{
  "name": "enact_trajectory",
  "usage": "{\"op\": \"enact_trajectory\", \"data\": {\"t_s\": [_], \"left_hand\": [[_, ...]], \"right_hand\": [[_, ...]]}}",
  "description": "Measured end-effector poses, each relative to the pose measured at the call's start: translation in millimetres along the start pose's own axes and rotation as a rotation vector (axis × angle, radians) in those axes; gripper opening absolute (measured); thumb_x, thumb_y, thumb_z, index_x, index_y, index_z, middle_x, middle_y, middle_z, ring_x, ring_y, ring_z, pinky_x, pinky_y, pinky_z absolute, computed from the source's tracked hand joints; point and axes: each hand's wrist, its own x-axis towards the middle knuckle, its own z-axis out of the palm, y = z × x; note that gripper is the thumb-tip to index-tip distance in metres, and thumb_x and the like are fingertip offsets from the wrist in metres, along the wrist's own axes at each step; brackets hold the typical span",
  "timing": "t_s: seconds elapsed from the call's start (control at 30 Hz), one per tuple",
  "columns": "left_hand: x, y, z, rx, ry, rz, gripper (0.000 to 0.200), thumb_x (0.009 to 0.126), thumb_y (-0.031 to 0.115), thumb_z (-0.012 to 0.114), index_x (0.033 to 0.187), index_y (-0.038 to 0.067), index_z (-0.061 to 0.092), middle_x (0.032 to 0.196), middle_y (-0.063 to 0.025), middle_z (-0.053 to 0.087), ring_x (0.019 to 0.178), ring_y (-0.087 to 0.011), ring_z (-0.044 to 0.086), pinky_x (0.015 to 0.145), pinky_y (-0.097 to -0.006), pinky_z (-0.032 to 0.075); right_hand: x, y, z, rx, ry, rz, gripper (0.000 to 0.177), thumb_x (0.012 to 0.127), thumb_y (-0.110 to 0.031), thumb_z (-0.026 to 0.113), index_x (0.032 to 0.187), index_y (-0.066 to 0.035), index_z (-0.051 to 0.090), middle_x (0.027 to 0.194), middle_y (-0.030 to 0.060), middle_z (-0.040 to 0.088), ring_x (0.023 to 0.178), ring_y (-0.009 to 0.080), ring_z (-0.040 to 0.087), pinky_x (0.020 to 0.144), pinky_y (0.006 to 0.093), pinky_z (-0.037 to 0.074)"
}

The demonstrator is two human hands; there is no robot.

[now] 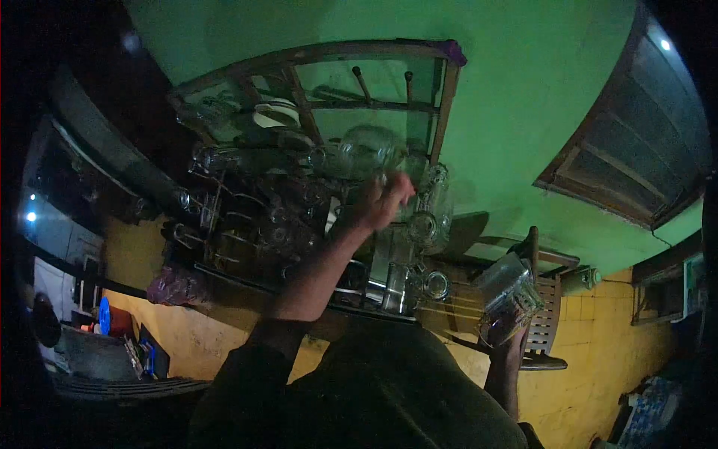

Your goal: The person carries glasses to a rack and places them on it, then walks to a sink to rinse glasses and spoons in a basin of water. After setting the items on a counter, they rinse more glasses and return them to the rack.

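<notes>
My left hand (387, 202) reaches over the dark rack, close beside a clear glass jar (368, 150). Its fingers are curled and blurred, and whether they touch the jar I cannot tell. On the right, my right hand (512, 340) is wrapped round the lower part of a clear glass pitcher (508, 288), which is tilted. Between the hands, more clear glassware (422, 224) stands at the rack's right end. Further glass pieces (288, 224) crowd the dim middle of the rack.
A wooden frame (441, 112) rises against the green wall (508, 112). To the right stands a slatted wooden chair (544, 318) on yellow tiles. A purple bag (173, 288) lies left of the rack, with a red bucket (116, 318) farther left.
</notes>
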Motion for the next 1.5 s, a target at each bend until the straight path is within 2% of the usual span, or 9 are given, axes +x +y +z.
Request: {"op": "enact_trajectory", "data": {"t_s": [0.13,0.17,0.27,0.37,0.43,0.67,0.93,1.13,1.5], "left_hand": [[47,-37,1,-0.018,-0.056,-0.29,0.059,0.097,0.055,0.035,0.071,0.004,0.049,0.065,-0.0057,0.047,0.068,-0.021,0.053,0.077,-0.0424,0.048],[50,-50,7,0.052,-0.022,-0.451,0.061,0.096,0.056,0.035,0.07,0.004,0.049,0.063,-0.0061,0.048,0.066,-0.0212,0.054,0.076,-0.0436,0.049],[46,-40,16,0.045,-0.005,-0.519,0.063,0.095,0.059,0.036,0.068,0.003,0.049,0.06,-0.007,0.049,0.065,-0.0202,0.056,0.075,-0.0435,0.05],[42,-65,11,-0.005,-0.07,-0.48,0.063,0.094,0.06,0.037,0.068,0.004,0.049,0.064,-0.0077,0.051,0.068,-0.0189,0.058,0.075,-0.0406,0.05],[41,-59,17,0.027,-0.002,-0.547,0.064,0.094,0.06,0.039,0.065,0.004,0.051,0.062,-0.0066,0.051,0.066,-0.0185,0.058,0.073,-0.0393,0.051],[19,-80,12,-0.276,0.102,-0.523,0.048,0.096,0.048,0.044,0.081,0.005,0.058,0.082,-0.0055,0.057,0.082,-0.0185,0.059,0.076,-0.0379,0.054],[-34,-38,27,0.346,0.548,-0.19,0.043,0.09,0.029,0.062,0.122,0.006,0.047,0.117,-0.0128,0.05,0.112,-0.0246,0.052,0.092,-0.0391,0.046],[-40,78,114,0.11,-0.312,-0.173,0.093,0.077,0.034,0.076,0.145,0.001,0.021,0.132,-0.0207,0.044,0.124,-0.032,0.045,0.101,-0.0413,0.04],[-8,47,131,-0.17,-0.281,-0.229,0.095,0.073,0.028,0.078,0.143,-0.002,0.021,0.135,-0.019,0.042,0.127,-0.0266,0.042,0.108,-0.0401,0.032]], "right_hand": [[-1,-16,13,0.852,-0.02,0.241,0.028,0.091,-0.015,0.051,0.117,-0.005,0.05,0.11,0.009,0.058,0.091,0.0202,0.058,0.075,0.0325,0.05],[27,134,4,0.178,0.44,-0.272,0.026,0.092,-0.018,0.048,0.112,-0.003,0.055,0.104,0.0087,0.06,0.091,0.0201,0.059,0.077,0.0339,0.05],[-1,5,15,0.994,0.108,0.448,0.03,0.099,-0.027,0.037,0.114,-0.007,0.053,0.103,0.0068,0.059,0.087,0.0197,0.057,0.072,0.0328,0.05],[7,-29,32,-0.488,0.265,-0.434,0.03,0.095,-0.035,0.043,0.105,-0.01,0.057,0.092,0.006,0.06,0.077,0.0201,0.058,0.064,0.0338,0.05],[-10,-84,38,1.005,0.225,0.317,0.031,0.095,-0.038,0.043,0.106,-0.013,0.057,0.09,0.0047,0.059,0.077,0.0204,0.058,0.062,0.0346,0.049],[21,-51,22,1.211,-0.312,0.249,0.04,0.082,-0.022,0.063,0.118,-0.006,0.053,0.104,0.0102,0.059,0.091,0.0281,0.058,0.08,0.0375,0.048],[23,-65,38,0.467,-0.029,0.019,0.037,0.093,-0.029,0.046,0.122,-0.007,0.052,0.116,0.0112,0.058,0.107,0.0278,0.055,0.091,0.0412,0.046],[41,-75,45,0.599,-0.078,0.179,0.044,0.097,-0.037,0.042,0.131,-0.01,0.043,0.119,0.0118,0.056,0.108,0.0281,0.057,0.09,0.0427,0.051],[74,-86,57,0.296,-0.234,-0.462,0.036,0.097,-0.029,0.044,0.126,-0.009,0.046,0.114,0.0093,0.056,0.106,0.0226,0.056,0.09,0.037,0.049]]}}
